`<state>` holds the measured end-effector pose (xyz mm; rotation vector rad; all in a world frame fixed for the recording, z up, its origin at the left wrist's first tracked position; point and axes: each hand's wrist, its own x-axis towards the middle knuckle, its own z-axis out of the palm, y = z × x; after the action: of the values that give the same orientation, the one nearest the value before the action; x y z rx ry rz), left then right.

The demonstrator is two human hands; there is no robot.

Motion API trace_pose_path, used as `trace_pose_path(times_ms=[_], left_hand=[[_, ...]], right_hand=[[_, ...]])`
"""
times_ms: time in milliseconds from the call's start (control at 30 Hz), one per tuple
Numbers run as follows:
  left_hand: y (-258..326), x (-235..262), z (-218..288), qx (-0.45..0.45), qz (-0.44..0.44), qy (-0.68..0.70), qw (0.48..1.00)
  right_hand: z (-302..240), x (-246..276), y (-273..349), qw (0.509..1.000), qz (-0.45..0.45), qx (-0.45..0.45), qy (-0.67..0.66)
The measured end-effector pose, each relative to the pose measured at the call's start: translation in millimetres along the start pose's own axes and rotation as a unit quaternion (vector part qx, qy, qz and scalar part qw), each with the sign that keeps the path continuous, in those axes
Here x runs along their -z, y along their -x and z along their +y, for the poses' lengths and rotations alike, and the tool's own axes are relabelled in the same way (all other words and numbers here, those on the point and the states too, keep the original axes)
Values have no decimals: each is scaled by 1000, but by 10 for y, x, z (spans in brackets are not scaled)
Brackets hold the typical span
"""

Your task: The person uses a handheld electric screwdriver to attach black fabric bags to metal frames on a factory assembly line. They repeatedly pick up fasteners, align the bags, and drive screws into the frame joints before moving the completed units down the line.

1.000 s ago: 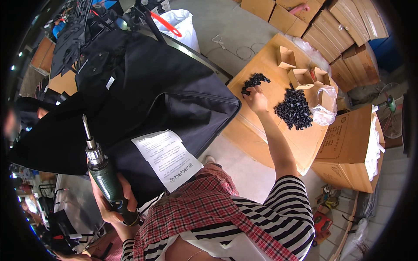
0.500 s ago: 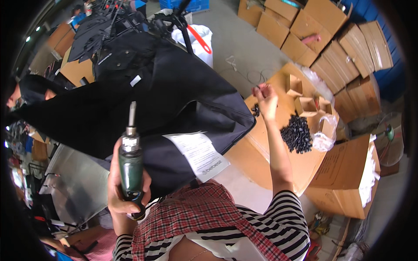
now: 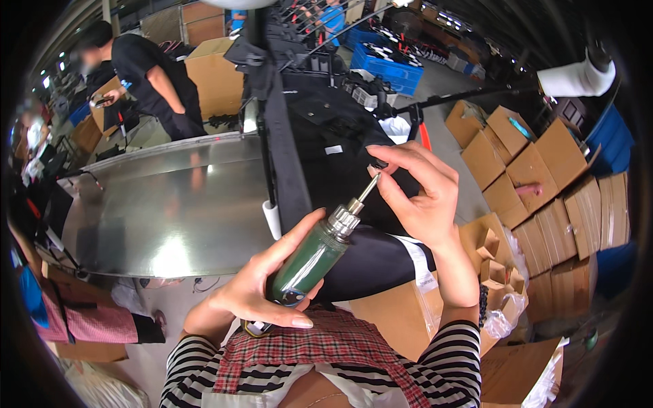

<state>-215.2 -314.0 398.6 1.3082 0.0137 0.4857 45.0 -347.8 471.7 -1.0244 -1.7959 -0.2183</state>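
Observation:
A green electric screwdriver (image 3: 306, 265) is wrapped in my left hand (image 3: 255, 289), its metal bit angled up and to the right. My right hand (image 3: 432, 197) pinches a small black piece (image 3: 381, 164) between thumb and fingertips, right by the end of the bit. Whether the bit touches the piece, I cannot tell. Behind both hands spreads black fabric (image 3: 316, 112) on a frame, with a dark strap-like strip (image 3: 284, 136) hanging on its left side. A white paper sheet (image 3: 418, 262) partly shows below my right wrist.
A shiny metal table (image 3: 170, 211) stands at the left, with a person in black (image 3: 153, 75) beyond it. Cardboard (image 3: 391, 309) and small open boxes (image 3: 496, 272) lie at my right. Large cartons (image 3: 530, 197) line the right side. Across the upper right reaches a white-wrapped tube end (image 3: 578, 78).
My right hand has come from the cardboard surface at right to the screwdriver's tip, with a small black piece pinched. The screwdriver has tilted rightward. The view has shifted, and the black fabric is raised.

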Motion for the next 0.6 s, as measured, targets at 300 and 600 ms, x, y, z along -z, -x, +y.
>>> trace_pose_path(times_ms=[300, 600], left_hand=[[182, 96, 94, -10, 25, 64, 998], [279, 376, 70, -130, -12, 191, 973]], right_hand=[[-175, -245, -168, 993, 7, 96, 68], [-518, -470, -374, 994, 49, 88, 43]])
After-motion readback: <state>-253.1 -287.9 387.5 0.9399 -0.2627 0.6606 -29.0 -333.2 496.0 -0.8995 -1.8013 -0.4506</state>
